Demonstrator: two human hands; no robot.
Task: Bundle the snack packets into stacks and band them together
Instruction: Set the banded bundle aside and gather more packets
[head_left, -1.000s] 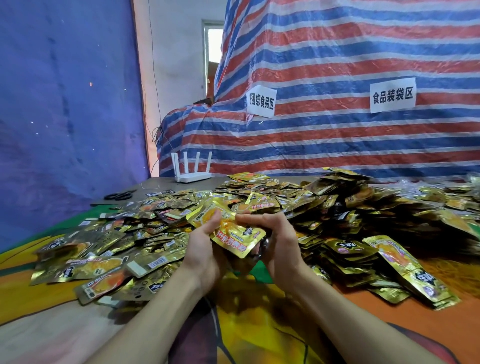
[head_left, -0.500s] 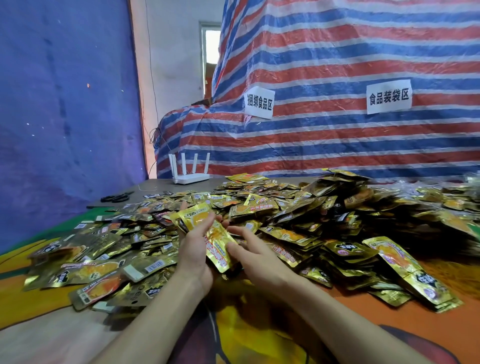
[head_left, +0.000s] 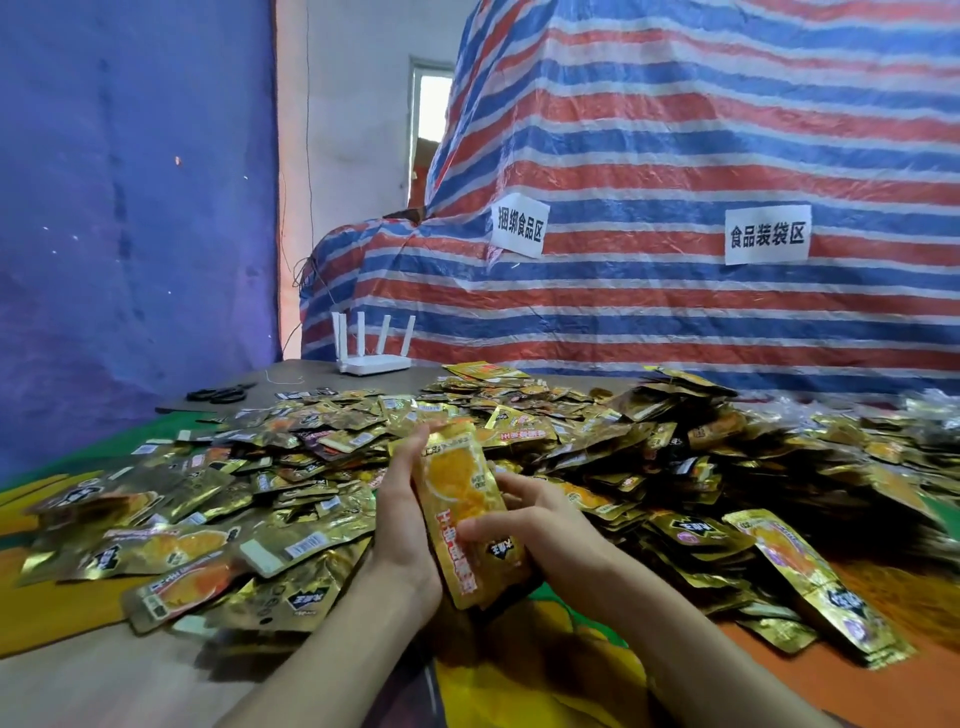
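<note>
Clearly the job is only getting started: a huge loose pile of packets (head_left: 649, 441) is lying across the table (head_left: 93, 675), spreading from nine o'clock through twelve to three o'clock of the hands, and no band is showing anywhere. A second stack (head_left: 810, 577) is lying at four o'clock; whether it is banded I cannot tell. Both forearms are reaching in from six o'clock and meeting at the centre, lifting a stack (head_left: 462, 499) just above the table. The left hand (head_left: 405, 525) is gripping its nine o'clock edge, fingers running up toward twelve. The right hand (head_left: 540, 540) is clamping the three o'clock edge, thumb lying across the front, so squaring up and banding are probably what remains.
</note>
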